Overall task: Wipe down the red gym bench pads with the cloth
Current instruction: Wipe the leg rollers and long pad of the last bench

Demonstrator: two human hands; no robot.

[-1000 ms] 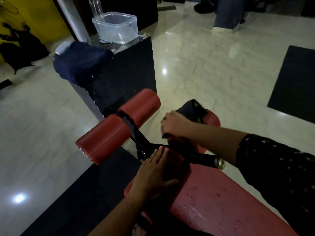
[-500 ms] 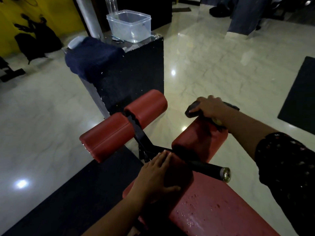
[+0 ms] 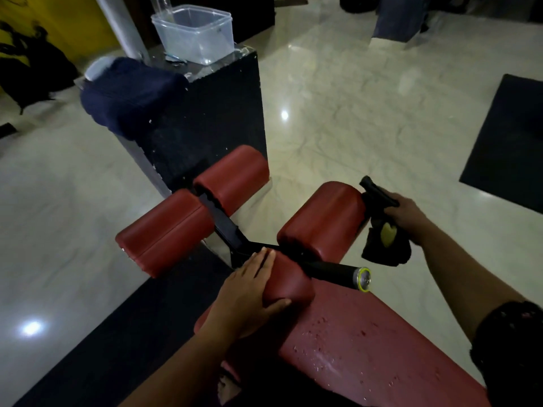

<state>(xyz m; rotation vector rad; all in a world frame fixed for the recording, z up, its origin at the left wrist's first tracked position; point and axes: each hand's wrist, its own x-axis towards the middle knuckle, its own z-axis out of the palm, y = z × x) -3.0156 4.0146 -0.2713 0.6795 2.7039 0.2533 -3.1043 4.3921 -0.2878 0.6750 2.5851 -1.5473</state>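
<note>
Down at the foot end of the red bench pad (image 3: 367,348), the left hand (image 3: 249,295) lies flat on the short red roller (image 3: 289,282) just ahead of the seat. Its fingers (image 3: 258,265) are straight and together, the thumb out to the side along the roller, so it's pressing, not gripping. The right hand (image 3: 408,218) is off to the right, fingers curled tight around the dark cloth (image 3: 379,201). The cloth has a yellowish patch on it and hangs bunched right at the outer end of the bigger red roller pad (image 3: 326,221); can't tell if it's actually touching that end face. A black bar with a shiny cap (image 3: 335,270) sticks out to the right between that roller and the seat. The seat pad has pale specks all over it, looks like droplets. Further out, two more red rollers (image 3: 232,177) sit either side of a black frame arm. Behind them is a black box (image 3: 211,118) with a clear plastic tub (image 3: 194,30) on top and a navy towel (image 3: 129,95) draped over its left corner. A dark mat (image 3: 511,142) lies on the shiny floor, well apart on the right.
</note>
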